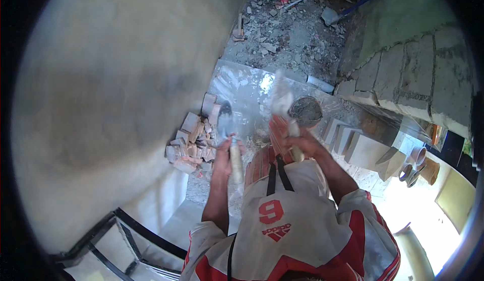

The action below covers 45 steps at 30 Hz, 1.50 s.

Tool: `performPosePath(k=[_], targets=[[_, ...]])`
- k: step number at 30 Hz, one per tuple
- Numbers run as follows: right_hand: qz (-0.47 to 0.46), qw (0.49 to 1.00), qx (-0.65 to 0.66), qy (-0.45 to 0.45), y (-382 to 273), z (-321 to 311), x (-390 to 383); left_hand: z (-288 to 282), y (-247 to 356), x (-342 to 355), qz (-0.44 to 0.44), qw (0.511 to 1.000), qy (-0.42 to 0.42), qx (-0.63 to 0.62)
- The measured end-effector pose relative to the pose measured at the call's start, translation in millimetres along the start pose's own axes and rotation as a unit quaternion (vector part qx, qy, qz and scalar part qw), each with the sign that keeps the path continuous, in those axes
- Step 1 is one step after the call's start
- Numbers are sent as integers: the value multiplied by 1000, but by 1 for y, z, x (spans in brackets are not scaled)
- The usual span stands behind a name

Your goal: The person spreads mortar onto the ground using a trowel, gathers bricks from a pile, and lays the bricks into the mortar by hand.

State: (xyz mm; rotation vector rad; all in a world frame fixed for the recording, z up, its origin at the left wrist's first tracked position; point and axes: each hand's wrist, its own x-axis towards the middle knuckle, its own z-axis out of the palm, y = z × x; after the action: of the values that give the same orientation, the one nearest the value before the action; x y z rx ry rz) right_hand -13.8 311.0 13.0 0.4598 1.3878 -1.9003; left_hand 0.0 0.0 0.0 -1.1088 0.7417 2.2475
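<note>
At nine o'clock a broad plastered wall (111,94) fills the view, its coat looking grey and even with a darker, seemingly damp band across the middle. By that look the surface is largely covered, though I cannot tell how much smoothing is left. At its foot, near the centre, lies a heap of broken bricks (194,142).

Just right of the heap, the left hand (224,157) is wrapped closed around the pale handle of a trowel (226,122), whose dark blade points up toward twelve o'clock; whether mortar sits on the blade is unclear.

Past centre, the right hand (297,142) is clenched around a white stick-like tool (280,99) that rises toward twelve o'clock, blurred, so its kind is uncertain. Touching it at its right stands a small round bucket (305,110) holding grey mortar, about full to the rim, so there is material left to use.

At one o'clock a shovel (348,9) lies on rubble. At three o'clock a block wall (408,69) stands bare, its joints showing. Below it, at four o'clock, short pipes (416,162) rest together; they look hollow.
</note>
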Motion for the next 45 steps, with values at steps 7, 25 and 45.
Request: performPosePath(k=[7,25,45], targets=[[51,923,-318,212,-38,-88,76,-17,109,34,59,968,99,223],[88,933,-303,171,-44,-130,257,-32,212,226,-4,866,143,480],[49,826,-558,58,47,-164,619,-244,178,564,65,726,110,675]])
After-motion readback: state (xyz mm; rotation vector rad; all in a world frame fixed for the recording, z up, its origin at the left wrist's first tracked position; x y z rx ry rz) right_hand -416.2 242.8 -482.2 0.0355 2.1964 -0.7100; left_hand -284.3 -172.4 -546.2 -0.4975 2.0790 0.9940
